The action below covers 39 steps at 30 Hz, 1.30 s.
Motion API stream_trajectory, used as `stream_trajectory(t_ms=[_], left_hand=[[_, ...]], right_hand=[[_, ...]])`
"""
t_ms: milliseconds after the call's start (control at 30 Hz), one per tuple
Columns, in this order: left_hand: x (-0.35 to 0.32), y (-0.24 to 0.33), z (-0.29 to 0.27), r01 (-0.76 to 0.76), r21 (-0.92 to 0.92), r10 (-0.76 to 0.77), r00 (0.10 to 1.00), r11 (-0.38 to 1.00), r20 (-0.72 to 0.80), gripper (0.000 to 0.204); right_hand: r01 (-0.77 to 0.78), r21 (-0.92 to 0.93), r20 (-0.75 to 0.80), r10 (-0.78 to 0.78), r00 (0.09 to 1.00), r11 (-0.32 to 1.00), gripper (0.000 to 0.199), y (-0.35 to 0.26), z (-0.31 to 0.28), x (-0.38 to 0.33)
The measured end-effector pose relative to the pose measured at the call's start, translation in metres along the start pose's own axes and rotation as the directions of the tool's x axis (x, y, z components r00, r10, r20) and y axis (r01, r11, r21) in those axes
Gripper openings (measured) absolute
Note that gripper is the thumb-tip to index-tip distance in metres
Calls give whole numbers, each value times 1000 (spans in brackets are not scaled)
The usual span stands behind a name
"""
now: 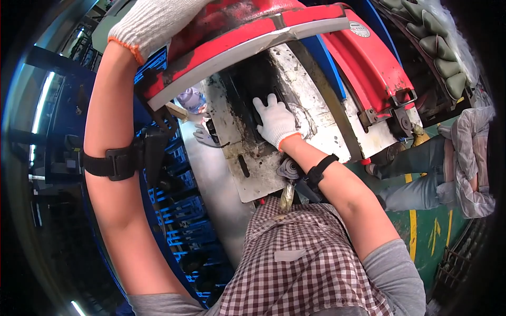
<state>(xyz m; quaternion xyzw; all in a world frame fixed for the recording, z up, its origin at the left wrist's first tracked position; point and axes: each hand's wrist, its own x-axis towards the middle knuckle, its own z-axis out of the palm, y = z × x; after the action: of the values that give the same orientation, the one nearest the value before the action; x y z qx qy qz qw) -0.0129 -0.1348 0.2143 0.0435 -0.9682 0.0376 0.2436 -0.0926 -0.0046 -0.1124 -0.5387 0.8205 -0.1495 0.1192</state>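
Observation:
My left hand (158, 22), in a white knitted glove with an orange cuff, is raised against the large red hinged cover (226, 45) of a machine. Its fingers are hidden by the picture's top edge and the cover. Below that cover lies a worn metal plate (321, 124) with a dark recess (240, 87). My right hand (277, 121), gloved the same way, rests at the recess with fingers spread, and nothing shows in it. A round metal knob (289, 168) sits at the plate's near edge, close to my right wrist.
On the left, a bare metal surface (211, 184) carries another glove (204, 136) and a clear plastic bottle (191, 100). A second red cover (366, 66) stands to the right. Grey-green curved pads (440, 52) line the far right, with a person in jeans (416, 184) nearby.

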Motion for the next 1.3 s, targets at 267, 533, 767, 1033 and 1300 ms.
stream_trajectory(t_ms=[267,533,767,1033,1300], left_hand=[[-9,11,15,531,-450,-240,796,718,556,47],[-62,57,74,553,-477,-149,745,683,650,32],[-127,109,144,328,-237,-196,871,914,451,30],[-173,146,216,293,-147,-208,883,945,422,24],[-176,155,223,299,-131,-252,924,945,286,24]], right_hand=[[56,6,-106,-55,993,998,83,19,3,-6],[179,-91,-411,-201,889,980,68,38,29,-17],[-30,334,-355,155,922,942,25,106,11,-170],[-687,718,696,-150,702,115,44,104,16,-231],[-785,375,571,-544,614,-492,39,48,45,-210]])
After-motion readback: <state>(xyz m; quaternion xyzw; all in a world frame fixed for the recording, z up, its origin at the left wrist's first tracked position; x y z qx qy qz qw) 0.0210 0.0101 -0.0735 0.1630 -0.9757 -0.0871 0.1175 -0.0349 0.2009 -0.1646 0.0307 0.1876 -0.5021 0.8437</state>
